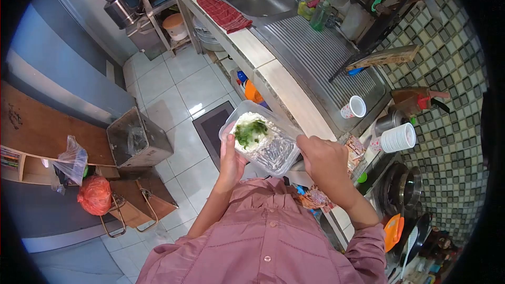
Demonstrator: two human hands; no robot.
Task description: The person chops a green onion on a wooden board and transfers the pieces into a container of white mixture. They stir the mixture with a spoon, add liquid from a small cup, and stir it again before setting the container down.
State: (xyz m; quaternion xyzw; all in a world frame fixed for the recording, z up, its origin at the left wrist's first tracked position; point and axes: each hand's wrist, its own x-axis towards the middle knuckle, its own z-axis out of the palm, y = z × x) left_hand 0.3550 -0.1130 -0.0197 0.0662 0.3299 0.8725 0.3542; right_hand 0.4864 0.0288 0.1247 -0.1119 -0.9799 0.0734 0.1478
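Here, hands [279, 158] hold container [263, 139] (clear).

Dusty-pink buttoned shirt [268, 242], rolled sleeves

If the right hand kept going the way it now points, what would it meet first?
The right hand points toward the clear plastic container with rice and greens, and already appears to touch its near edge. So the container comes first, with the left hand on its far side. Depth is uncertain.
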